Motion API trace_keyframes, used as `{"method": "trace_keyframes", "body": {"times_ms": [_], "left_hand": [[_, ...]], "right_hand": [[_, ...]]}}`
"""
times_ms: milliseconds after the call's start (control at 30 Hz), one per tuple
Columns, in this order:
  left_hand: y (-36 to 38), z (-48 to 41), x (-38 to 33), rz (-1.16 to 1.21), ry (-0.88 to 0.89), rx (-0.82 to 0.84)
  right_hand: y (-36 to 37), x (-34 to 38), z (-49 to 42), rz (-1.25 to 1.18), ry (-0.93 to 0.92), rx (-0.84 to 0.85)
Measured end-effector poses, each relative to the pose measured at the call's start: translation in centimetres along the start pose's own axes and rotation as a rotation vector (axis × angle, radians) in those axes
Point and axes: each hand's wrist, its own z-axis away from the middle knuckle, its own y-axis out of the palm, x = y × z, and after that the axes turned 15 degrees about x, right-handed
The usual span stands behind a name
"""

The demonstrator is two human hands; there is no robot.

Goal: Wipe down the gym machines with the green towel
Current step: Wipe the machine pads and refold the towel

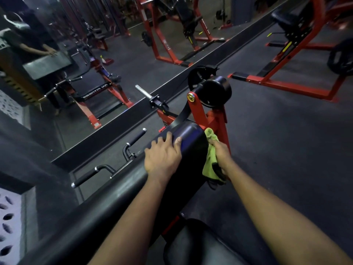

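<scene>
A long black padded bench pad (pixel 191 144) of a red-framed gym machine (pixel 214 115) runs away from me. My left hand (pixel 162 155) rests flat on top of the pad, fingers spread over its far end. My right hand (pixel 221 155) grips the bunched green towel (pixel 211 157) and holds it against the pad's right side. Part of the towel hangs below my fingers.
Black handles (pixel 107 169) stick out left of the pad, and a chrome weight peg (pixel 143 91) lies beyond. A round black roller pad (pixel 215 91) tops the red upright. A wall mirror (pixel 95 54) stands left; another red machine (pixel 286 73) sits at right on dark floor.
</scene>
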Motion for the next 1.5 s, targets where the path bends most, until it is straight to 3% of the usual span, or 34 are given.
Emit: {"method": "trace_keyframes", "body": {"times_ms": [133,233,367,467,600,700,833,967,1167,1267,1400,1500], "left_hand": [[0.2,-0.1,-0.2,-0.033,-0.008,-0.02],[0.1,-0.1,-0.3,-0.042,-0.011,-0.029],[0.3,-0.2,-0.3,-0.049,-0.011,-0.034],[0.4,-0.2,-0.3,-0.04,-0.011,-0.024],[0.3,-0.1,-0.4,-0.029,-0.006,-0.028],[0.3,-0.2,-0.4,-0.039,-0.008,-0.036],[0.3,-0.1,-0.4,-0.041,-0.007,-0.035],[0.4,-0.2,-0.5,-0.048,-0.001,-0.038],[0.4,-0.2,-0.4,-0.045,0.003,-0.049],[0.4,-0.1,-0.5,-0.06,0.001,-0.052],[0.5,-0.1,-0.5,-0.069,0.004,-0.062],[0.5,-0.4,-0.6,-0.073,-0.004,-0.053]], "right_hand": [[2.9,7.6,1.6,0.077,-0.206,0.029],[4.1,8.5,2.0,0.087,-0.338,0.087],[2.8,3.5,2.0,-0.043,-0.253,-0.032],[0.4,-1.0,0.3,-0.019,-0.1,-0.009],[1.1,1.0,1.7,0.013,0.001,-0.038],[2.7,4.7,1.6,0.071,-0.162,-0.094],[4.0,5.5,2.4,0.054,-0.376,-0.043],[3.0,1.2,2.5,-0.011,-0.301,-0.114],[1.0,-6.2,2.8,-0.215,0.03,-0.241],[1.5,-5.7,2.3,-0.285,0.076,-0.27],[1.9,-2.2,1.9,-0.06,-0.092,-0.236],[2.5,-0.7,1.7,-0.047,-0.273,-0.178]]}}
